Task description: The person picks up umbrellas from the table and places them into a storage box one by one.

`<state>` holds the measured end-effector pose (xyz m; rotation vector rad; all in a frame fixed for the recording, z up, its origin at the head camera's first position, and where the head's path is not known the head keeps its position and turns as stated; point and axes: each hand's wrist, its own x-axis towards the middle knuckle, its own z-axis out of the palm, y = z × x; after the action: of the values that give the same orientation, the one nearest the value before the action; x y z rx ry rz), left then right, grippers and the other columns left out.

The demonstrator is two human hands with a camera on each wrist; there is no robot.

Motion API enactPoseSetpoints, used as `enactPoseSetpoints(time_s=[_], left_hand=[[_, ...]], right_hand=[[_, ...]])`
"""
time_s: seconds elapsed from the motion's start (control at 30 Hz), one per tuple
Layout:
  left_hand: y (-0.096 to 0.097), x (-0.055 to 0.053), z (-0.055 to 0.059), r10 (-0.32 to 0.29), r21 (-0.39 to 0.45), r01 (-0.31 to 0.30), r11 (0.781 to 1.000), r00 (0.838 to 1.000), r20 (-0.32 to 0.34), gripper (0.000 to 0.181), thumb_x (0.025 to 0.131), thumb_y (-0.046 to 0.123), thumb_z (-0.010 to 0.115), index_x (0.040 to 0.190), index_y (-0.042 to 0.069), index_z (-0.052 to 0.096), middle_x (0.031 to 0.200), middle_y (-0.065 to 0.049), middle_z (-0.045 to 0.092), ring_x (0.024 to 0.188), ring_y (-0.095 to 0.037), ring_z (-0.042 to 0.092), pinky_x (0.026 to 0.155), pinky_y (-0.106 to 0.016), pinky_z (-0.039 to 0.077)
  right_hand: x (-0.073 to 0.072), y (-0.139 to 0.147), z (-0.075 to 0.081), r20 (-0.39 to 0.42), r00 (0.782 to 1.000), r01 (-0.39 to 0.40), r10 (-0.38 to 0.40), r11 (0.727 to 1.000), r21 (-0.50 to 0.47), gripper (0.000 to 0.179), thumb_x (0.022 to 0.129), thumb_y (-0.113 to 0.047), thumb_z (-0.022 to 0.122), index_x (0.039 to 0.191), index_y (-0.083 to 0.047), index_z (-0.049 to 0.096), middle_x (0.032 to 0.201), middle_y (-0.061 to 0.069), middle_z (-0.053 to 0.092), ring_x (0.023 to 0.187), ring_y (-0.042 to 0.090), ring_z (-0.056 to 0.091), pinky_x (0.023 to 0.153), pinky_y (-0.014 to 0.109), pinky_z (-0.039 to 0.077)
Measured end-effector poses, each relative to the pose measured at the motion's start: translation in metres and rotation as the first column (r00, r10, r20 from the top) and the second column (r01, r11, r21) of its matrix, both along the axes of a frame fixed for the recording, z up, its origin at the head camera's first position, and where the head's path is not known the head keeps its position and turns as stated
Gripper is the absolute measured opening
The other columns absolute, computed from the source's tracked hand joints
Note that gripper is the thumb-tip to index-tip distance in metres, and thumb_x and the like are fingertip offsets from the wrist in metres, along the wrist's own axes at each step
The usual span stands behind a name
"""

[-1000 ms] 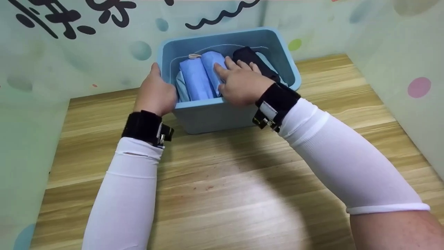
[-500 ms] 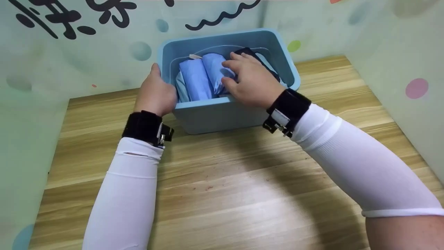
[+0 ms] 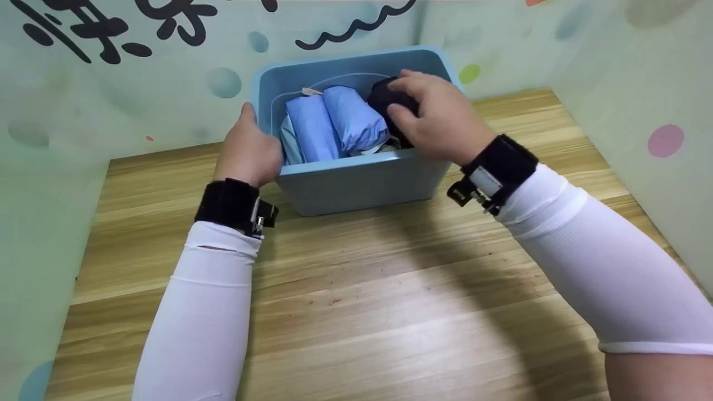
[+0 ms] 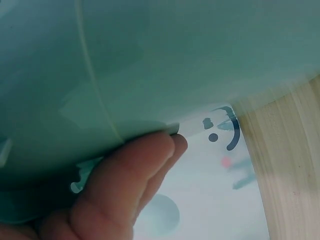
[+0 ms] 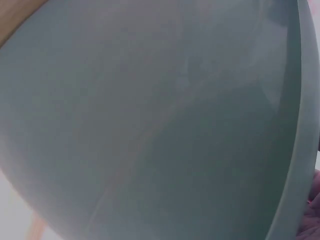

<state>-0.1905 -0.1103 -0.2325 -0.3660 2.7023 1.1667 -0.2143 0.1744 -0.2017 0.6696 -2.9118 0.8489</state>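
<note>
A light blue plastic bin [image 3: 362, 186] stands on the wooden surface with several rolled cloths inside. At its left end my left hand [image 3: 249, 150] rests against the rim; in the left wrist view its nearly straight fingers [image 4: 125, 175] touch the outer wall. My right hand [image 3: 445, 114] reaches over the right end, thumb and forefinger spread on a black cloth roll [image 3: 392, 100]; its other fingers are hidden. Two blue cloth rolls [image 3: 356, 120] lie side by side left of it, with a paler blue cloth [image 3: 291, 142] at the far left.
Patterned, pale green walls [image 3: 184, 100] rise close behind the bin and at both sides. The wood-grain surface [image 3: 356, 306] spreads in front, with a shadow under the right arm. In the right wrist view the bin's outer wall [image 5: 150, 125] fills most of the picture.
My right hand has moved right, off the right-hand blue roll and onto the black roll. The near end of that blue roll now shows. The left hand stays put.
</note>
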Motion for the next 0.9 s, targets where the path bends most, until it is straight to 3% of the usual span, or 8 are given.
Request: enactPoseSetpoints(time_s=[0.37, 0.63, 0.9], left_hand=[[0.001, 0.001, 0.001, 0.000, -0.012, 0.000, 1.000, 1.000, -0.005, 0.074, 0.106, 0.012, 0.028, 0.169, 0.012, -0.011, 0.178, -0.009, 0.009, 0.162, -0.024, 0.020, 0.132, -0.046, 0.016], [-0.001, 0.001, 0.001, -0.020, -0.037, 0.019, 0.999, 1.000, -0.006, 0.075, 0.103, 0.014, 0.026, 0.169, 0.010, -0.010, 0.178, -0.009, 0.008, 0.161, -0.022, 0.019, 0.133, -0.042, 0.017], [0.000, 0.002, 0.000, 0.003, -0.019, -0.003, 1.000, 1.000, 0.005, 0.074, 0.105, 0.014, 0.027, 0.169, 0.012, -0.011, 0.178, -0.007, 0.005, 0.162, -0.023, 0.016, 0.133, -0.044, 0.015]], right_hand=[[-0.015, 0.037, -0.002, -0.019, 0.995, 0.096, -0.096, 0.995, -0.001, 0.051, 0.106, -0.029, 0.056, 0.149, -0.002, 0.057, 0.163, 0.017, 0.047, 0.155, 0.032, 0.039, 0.130, 0.045, 0.028], [-0.024, 0.059, -0.012, 0.036, 0.977, 0.208, -0.209, 0.978, 0.019, 0.061, 0.107, -0.034, 0.052, 0.161, -0.008, 0.043, 0.164, 0.015, 0.045, 0.153, 0.033, 0.041, 0.128, 0.049, 0.030], [-0.025, 0.068, -0.018, 0.080, 0.965, 0.253, -0.251, 0.968, -0.006, 0.063, 0.108, -0.037, 0.050, 0.164, -0.009, 0.037, 0.165, 0.015, 0.043, 0.153, 0.032, 0.040, 0.127, 0.051, 0.032]])
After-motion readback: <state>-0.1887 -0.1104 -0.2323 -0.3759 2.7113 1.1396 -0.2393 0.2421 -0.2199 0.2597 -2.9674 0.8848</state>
